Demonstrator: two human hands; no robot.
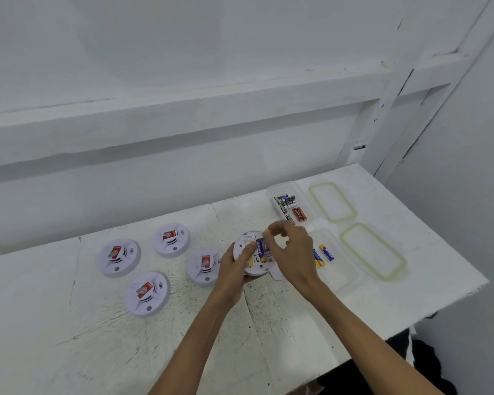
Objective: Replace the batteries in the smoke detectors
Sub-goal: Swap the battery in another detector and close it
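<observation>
The left hand (234, 269) cups the open smoke detector (253, 253) from below, thumb pressed on its back. The right hand (290, 249) pinches at a blue battery (260, 249) in the compartment. Left of this detector, four more detectors (147, 293) lie on the counter (97, 337); right of it, spare batteries (327, 252). A battery seated crooked or reversed could spring out.
</observation>
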